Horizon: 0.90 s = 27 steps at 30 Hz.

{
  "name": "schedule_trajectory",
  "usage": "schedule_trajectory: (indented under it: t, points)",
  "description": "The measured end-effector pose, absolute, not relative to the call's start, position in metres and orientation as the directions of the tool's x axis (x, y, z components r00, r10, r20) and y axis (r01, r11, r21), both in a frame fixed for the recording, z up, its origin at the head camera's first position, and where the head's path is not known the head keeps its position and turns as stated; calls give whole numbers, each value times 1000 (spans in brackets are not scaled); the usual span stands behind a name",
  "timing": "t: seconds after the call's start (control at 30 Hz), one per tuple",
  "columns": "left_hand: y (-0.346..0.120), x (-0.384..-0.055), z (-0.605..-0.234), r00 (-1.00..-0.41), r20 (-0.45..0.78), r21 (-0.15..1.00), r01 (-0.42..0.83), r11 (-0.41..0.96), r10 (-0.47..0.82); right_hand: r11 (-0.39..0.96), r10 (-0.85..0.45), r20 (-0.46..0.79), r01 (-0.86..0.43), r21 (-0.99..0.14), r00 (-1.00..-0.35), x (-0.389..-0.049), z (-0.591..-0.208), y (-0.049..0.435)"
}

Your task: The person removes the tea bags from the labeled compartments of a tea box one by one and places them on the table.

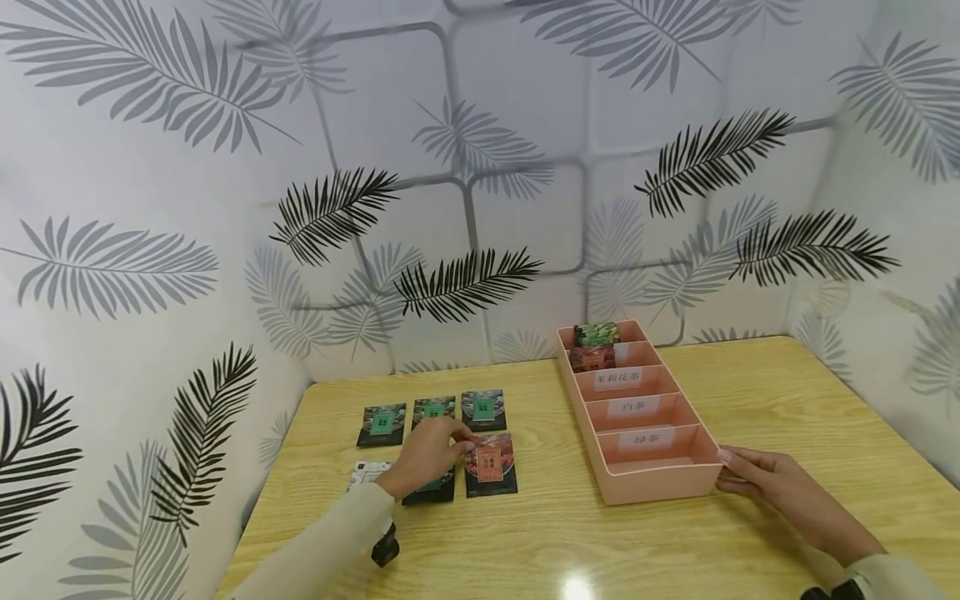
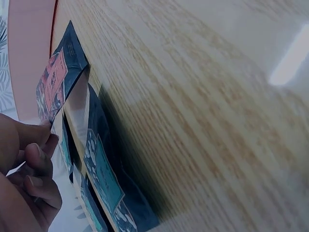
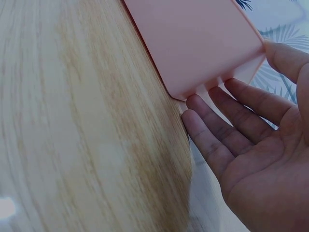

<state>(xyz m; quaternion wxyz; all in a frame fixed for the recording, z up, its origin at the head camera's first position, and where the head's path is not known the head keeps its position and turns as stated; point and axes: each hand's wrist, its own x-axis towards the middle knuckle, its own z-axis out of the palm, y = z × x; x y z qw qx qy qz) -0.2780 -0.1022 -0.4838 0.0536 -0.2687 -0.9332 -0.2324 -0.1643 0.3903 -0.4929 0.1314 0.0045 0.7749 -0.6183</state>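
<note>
My left hand [image 1: 429, 454] pinches the upper left corner of a red-labelled tea sachet [image 1: 490, 467] between thumb and index finger. In the left wrist view that sachet [image 2: 59, 77] appears tilted, close over the table. Under the hand lies a green-labelled sachet [image 2: 108, 169], partly hidden in the head view. My right hand [image 1: 780, 492] is at the near right corner of a long pink divided box [image 1: 660, 485]. Seen from the right wrist, nearly straight fingertips [image 3: 195, 102] touch the box's outer wall [image 3: 193, 43], and the thumb lies at its rim.
Several green-labelled sachets [image 1: 382, 425] lie in a row behind the left hand. A white sachet [image 1: 369, 472] is half covered by the wrist. The box's far compartments hold a green packet [image 1: 597, 334] and a red one [image 1: 592, 359]; labelled dividers [image 1: 633, 407] separate the others. A patterned wall [image 1: 525, 217] backs the table.
</note>
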Motion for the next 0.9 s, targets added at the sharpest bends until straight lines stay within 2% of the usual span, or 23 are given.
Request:
schedule_trajectory:
  t: [0.37,0.9]
  points:
    - [-100,-280,-490,-868,176,399,495,772,465,231,-152,-213,175,-957,-965,-165,-494,391]
    - [-100,-279,-488,-865,200,350,502,791,460,229,-158,-213,174,-958,-964,-165,-493,390]
